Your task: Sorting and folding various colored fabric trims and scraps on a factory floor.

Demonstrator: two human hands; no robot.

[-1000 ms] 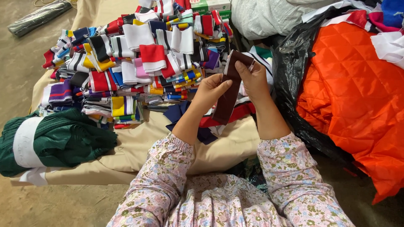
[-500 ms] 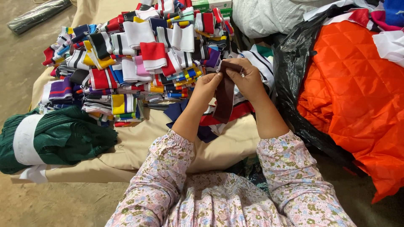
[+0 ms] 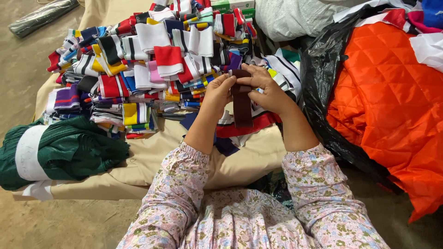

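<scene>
The orange quilted fabric (image 3: 392,106) runs off the right edge (its black plastic wrap (image 3: 323,83) perhaps partly buried).

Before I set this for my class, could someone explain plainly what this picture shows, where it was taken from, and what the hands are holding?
There is no machine here. A camera on a person's head looks down at their own two bare hands and flowered sleeves. The left hand and right hand pinch the top of a dark maroon knitted fabric strip, which hangs down between them. Beyond lies a heap of folded striped knit pieces in many colours on a beige cloth-covered surface. A folded dark green ribbed bundle with a white band sits to the left, an orange quilted fabric on black plastic to the right.
</scene>
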